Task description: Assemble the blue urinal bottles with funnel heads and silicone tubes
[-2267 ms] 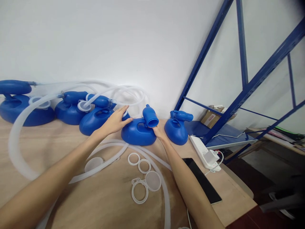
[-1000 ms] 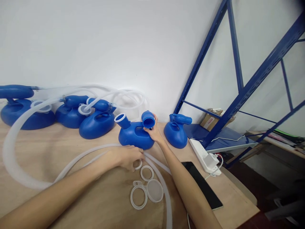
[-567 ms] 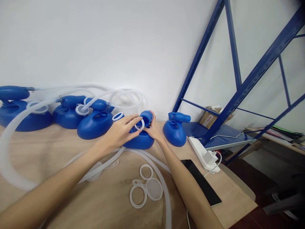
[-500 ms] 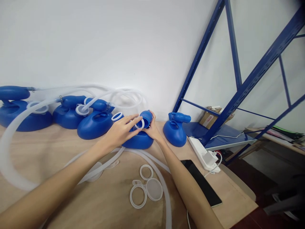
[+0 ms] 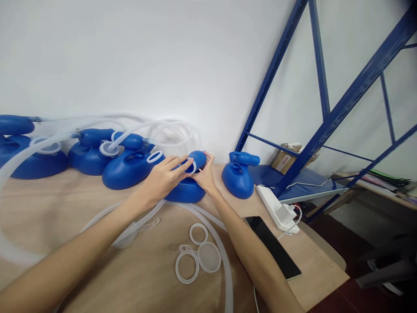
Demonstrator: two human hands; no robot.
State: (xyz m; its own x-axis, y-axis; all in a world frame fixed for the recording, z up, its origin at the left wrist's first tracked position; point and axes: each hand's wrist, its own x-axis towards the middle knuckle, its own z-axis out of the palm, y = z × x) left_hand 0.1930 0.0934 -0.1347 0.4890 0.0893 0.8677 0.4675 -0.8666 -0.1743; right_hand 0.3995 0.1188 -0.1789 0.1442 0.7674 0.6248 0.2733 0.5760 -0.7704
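In front of me stands a blue plastic urinal bottle (image 5: 185, 194), its upper neck (image 5: 198, 159) tipped toward my left hand. My right hand (image 5: 206, 177) wraps round that neck from the right side. A white ring (image 5: 193, 167) sits at the neck's mouth, and my left hand (image 5: 166, 176) pinches it there with its fingertips; the fingers partly cover the ring. Just left of this hand, another white ring (image 5: 154, 157) shows on a bottle mouth. On the table below lie a loose white ring (image 5: 198, 224) and a white ring with a hinged round cap (image 5: 209, 257).
More blue urinal bottles (image 5: 125, 171) with clear hoses (image 5: 169, 126) line the wall at left; another bottle (image 5: 238, 180) stands at right. A phone (image 5: 273, 248) and a white power strip (image 5: 272, 204) lie right, beside a blue metal shelf (image 5: 325, 124). A hose (image 5: 229, 278) crosses the table.
My left hand has brought the white ring against the bottle's mouth, where a gap showed before. The neck has turned a little. The view has shifted slightly.
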